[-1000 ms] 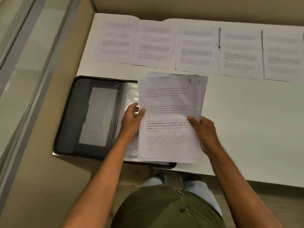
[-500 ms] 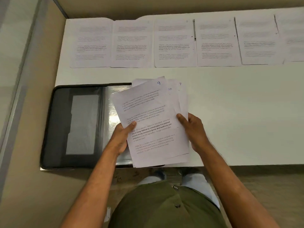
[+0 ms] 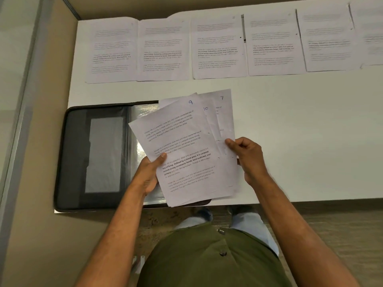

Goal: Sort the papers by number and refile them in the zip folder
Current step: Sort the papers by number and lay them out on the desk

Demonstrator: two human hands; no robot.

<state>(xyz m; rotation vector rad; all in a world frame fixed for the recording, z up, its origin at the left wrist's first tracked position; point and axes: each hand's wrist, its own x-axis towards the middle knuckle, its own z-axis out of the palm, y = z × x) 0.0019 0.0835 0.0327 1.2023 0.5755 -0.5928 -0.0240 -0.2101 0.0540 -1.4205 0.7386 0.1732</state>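
Observation:
A fanned stack of printed papers (image 3: pixel 186 154) is held above the table, over the right half of the open black zip folder (image 3: pixel 93 154). The top sheet is marked 9; sheets marked 10 and 7 peek out behind it on the right. My left hand (image 3: pixel 148 175) grips the stack's left edge with the thumb on top. My right hand (image 3: pixel 248 158) pinches the right edge of the rear sheets. Several more printed sheets (image 3: pixel 219 46) lie side by side in a row along the far edge of the white table (image 3: pixel 300 131).
The folder lies at the table's near left corner, showing a dark inner pocket and clear plastic sleeves (image 3: pixel 136 129). A beige partition wall (image 3: pixel 41 141) borders the table on the left. My legs and shoes stand at the near table edge.
The held stack has fanned out: the top sheet turned to the left, exposing the sheets marked 10 and 7. My right hand shifted to the right edge of the rear sheets.

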